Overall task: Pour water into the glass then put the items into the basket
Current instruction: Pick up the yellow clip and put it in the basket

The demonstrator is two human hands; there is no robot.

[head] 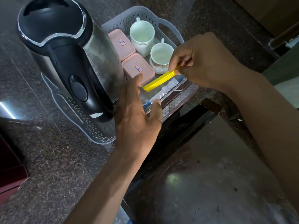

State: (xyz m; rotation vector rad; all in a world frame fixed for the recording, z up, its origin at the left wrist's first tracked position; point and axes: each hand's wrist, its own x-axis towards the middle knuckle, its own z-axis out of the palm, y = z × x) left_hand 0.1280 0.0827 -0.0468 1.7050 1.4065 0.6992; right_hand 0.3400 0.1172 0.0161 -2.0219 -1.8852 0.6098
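A steel and black kettle (68, 62) stood in the basket (169, 28) and filled its left side, with 2 pink lidded boxes (129, 54) and 2 white cups (150, 46) crowded beside it. The right hand (202, 60) pinched 1 end of a yellow strip (159, 80) above the basket's near edge. The left hand (137, 113) hovered spread and empty just below the strip's free end, beside the kettle.

We see a dark speckled stone bench (53, 159). On it sits a pale see-through plastic basket (169, 32), right by the bench's edge.
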